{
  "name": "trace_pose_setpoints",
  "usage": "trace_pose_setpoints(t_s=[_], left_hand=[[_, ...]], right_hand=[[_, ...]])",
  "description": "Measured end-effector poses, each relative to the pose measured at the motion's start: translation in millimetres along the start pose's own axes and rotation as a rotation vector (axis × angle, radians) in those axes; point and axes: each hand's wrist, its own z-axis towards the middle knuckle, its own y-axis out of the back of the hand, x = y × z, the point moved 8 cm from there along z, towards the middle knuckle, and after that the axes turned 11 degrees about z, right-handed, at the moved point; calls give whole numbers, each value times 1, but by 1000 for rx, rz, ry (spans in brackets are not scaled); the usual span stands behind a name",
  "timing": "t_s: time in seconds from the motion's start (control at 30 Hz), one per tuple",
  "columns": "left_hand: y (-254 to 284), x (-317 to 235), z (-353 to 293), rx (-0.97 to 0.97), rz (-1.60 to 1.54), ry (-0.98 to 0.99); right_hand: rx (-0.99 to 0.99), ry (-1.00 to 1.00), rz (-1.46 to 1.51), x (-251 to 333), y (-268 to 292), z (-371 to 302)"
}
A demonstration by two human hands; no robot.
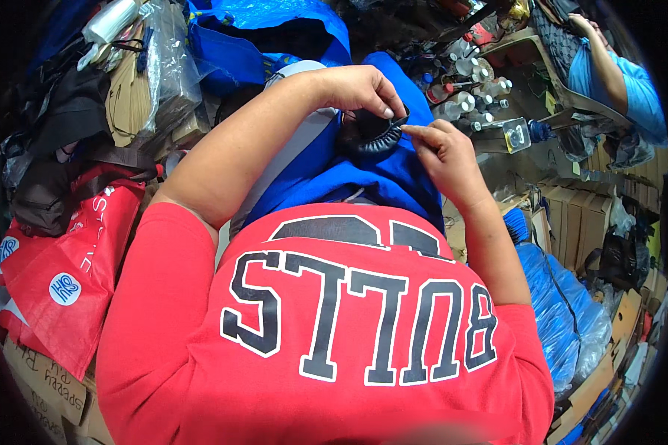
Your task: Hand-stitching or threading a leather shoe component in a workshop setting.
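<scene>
A black rounded piece with a ribbed, gathered rim point(375, 143) rests over my lap, on blue cloth point(312, 174). It may be part of a shoe, but its kind is not certain. My left hand point(364, 93) grips its upper edge, thumb and fingers closed on it, and partly hides it. From the right, my right hand point(447, 152) meets the same edge, with thumb and forefinger pinched together. Whatever lies between those fingertips is too small to make out. The two hands are close together, with the ribbed rim below and between them.
A large blue bag point(274, 33) stands beyond my knees. Several plastic bottles point(464, 85) crowd the far right, near another person's arm point(607, 70). A red bag point(74, 274) lies at my left, cardboard point(579, 219) and a blue plastic-wrapped bundle point(553, 311) at my right.
</scene>
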Motion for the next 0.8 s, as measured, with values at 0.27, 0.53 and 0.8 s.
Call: trace_pose_setpoints(t_s=[0.27,0.53,0.8], left_hand=[[-4,3,10,133,-27,37],[-2,12,19,105,11,-12],[12,-6,-4,-142,277,-30]], right_hand=[[253,-218,429,-63,-6,15],[340,-225,639,-68,-16,23],[41,-35,349,-30,-7,11]])
